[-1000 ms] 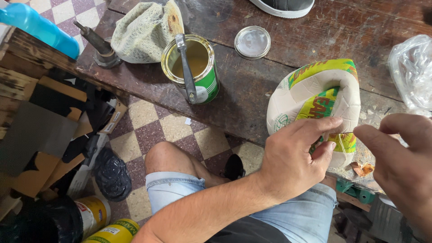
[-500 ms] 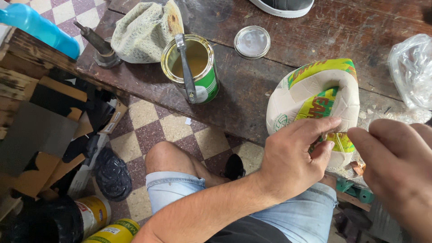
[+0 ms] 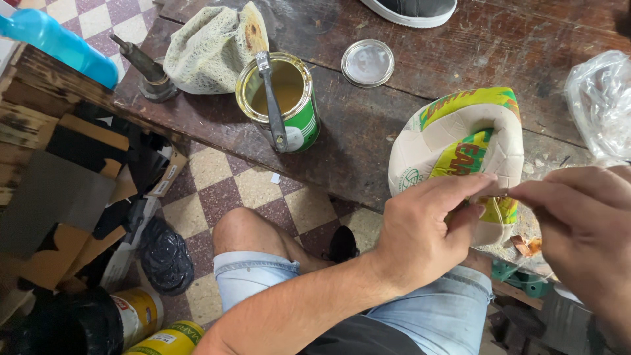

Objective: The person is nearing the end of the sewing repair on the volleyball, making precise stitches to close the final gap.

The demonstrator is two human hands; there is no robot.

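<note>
The deflated ball [image 3: 453, 141], white with green, yellow and orange panels, rests on the near edge of the wooden bench [image 3: 407, 85]; all positions below are taken from it. The left hand [image 3: 420, 230] lies against the ball's near side, fingers extended and pressing the folded skin, thumb tucked under. The right hand [image 3: 578, 230] meets it at the ball's near right corner, forefinger and thumb pinched together on something too small to identify. Left of the ball stands an open tin [image 3: 279, 102] of yellowish glue with a metal tool [image 3: 271, 98] laid across its rim. Beyond the tin, farther left, sits a mesh-covered bundle [image 3: 210, 46]. Behind the ball and to its left lies a round clear lid [image 3: 368, 62]. Right of the ball is a crumpled clear plastic bag [image 3: 601, 105].
</note>
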